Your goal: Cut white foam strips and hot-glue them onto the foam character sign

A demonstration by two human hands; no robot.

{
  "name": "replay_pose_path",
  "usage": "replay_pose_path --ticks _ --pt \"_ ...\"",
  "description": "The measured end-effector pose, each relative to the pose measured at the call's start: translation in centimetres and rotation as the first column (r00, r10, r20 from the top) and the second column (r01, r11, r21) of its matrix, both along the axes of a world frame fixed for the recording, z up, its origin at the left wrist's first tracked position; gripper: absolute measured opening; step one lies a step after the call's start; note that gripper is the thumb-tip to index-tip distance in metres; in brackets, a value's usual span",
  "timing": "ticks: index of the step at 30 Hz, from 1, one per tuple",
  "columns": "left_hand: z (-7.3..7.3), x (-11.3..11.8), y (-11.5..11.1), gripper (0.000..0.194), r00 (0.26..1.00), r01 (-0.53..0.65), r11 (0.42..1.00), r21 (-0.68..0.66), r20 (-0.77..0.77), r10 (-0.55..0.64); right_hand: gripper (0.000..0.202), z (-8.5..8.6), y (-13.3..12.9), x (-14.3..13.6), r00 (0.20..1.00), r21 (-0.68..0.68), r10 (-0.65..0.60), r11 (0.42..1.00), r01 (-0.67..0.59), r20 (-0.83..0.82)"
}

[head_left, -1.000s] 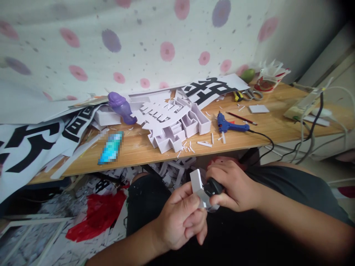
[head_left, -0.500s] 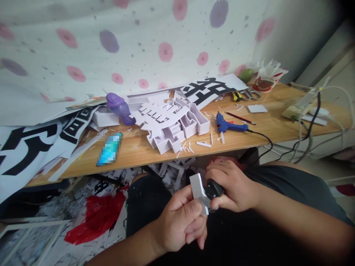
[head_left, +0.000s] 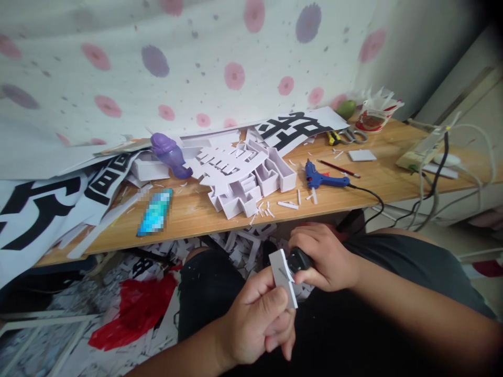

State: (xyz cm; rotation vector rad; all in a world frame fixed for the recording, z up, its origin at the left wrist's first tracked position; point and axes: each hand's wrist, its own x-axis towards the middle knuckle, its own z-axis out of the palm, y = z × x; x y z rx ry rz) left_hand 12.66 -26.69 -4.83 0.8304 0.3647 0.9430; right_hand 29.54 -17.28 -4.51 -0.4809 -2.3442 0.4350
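Over my lap, my left hand [head_left: 264, 314] pinches a small white board piece [head_left: 281, 280] between thumb and fingers. My right hand [head_left: 326, 256] is wrapped around a black-handled cutter [head_left: 299, 259], its rounded end close against the piece's right edge. A thin grey line like a blade shows at the white surface; my fingers hide the rest of the tool. On the table beyond my hands stands a white built-up letter form [head_left: 239, 178] with box-like walls. A blue hot glue gun [head_left: 324, 178] lies to its right.
The wooden table [head_left: 188, 222] also bears a phone [head_left: 155, 212], a purple bottle [head_left: 171, 154], a pencil [head_left: 338, 168], scissors [head_left: 353, 137], printed character sheets [head_left: 43, 209] and a paper tub [head_left: 375, 116]. Cables [head_left: 438, 173] hang at the right. A red bag [head_left: 135, 309] and scraps lie below.
The white piece has turned so more of its flat face shows. My right hand with the cutter has shifted slightly left and up. My left hand keeps its pinch.
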Motion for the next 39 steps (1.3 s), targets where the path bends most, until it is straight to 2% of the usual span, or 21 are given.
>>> replay_pose_path --ticks 7,11,13,16,19,23,27,32,39 --pt "0.2 -0.3 -0.4 0.020 0.999 -0.004 1.000 -0.016 -0.039 0.003 0.055 -0.3 0.4 -0.1 0.999 -0.064 0.052 0.997 -0.053 -0.017" --pt "0.1 -0.4 -1.2 0.022 0.983 0.116 0.993 0.002 -0.144 -0.114 0.052 -1.0 1.6 0.4 0.999 -0.197 -0.046 0.979 0.044 -0.003" --pt "-0.1 -0.4 -1.5 0.022 0.992 0.041 0.999 -0.006 -0.122 -0.041 0.049 -1.4 2.1 0.5 0.997 -0.254 -0.078 0.965 0.074 -0.007" --pt "-0.1 -0.8 -1.5 0.019 0.979 -0.159 0.987 -0.026 -0.137 0.154 0.048 -1.5 2.0 0.1 0.996 -0.300 -0.076 0.952 0.061 -0.039" --pt "-0.1 -1.4 -1.3 0.021 0.949 -0.223 0.975 0.008 -0.228 0.219 0.047 -1.3 1.0 -0.6 0.997 -0.319 -0.045 0.947 0.022 -0.066" --pt "0.1 -1.8 -0.9 0.020 0.935 -0.262 0.965 -0.005 -0.251 0.252 0.048 -1.1 -0.4 -1.4 0.992 -0.303 0.063 0.949 -0.092 -0.106" --pt "0.4 -1.4 -0.5 0.018 0.946 -0.285 0.956 -0.075 -0.184 0.268 0.050 -1.1 -1.0 -1.8 0.986 -0.268 0.141 0.950 -0.159 -0.084" --pt "0.7 -0.9 -0.3 0.014 0.967 -0.254 0.952 -0.168 -0.049 0.249 0.054 -1.2 -1.2 -2.1 0.986 -0.201 0.152 0.966 -0.162 -0.066" --pt "0.3 -0.7 -0.3 0.017 0.983 -0.180 0.979 -0.097 0.006 0.181 0.056 -1.0 -1.0 -1.6 0.994 -0.170 0.104 0.979 -0.110 -0.045"
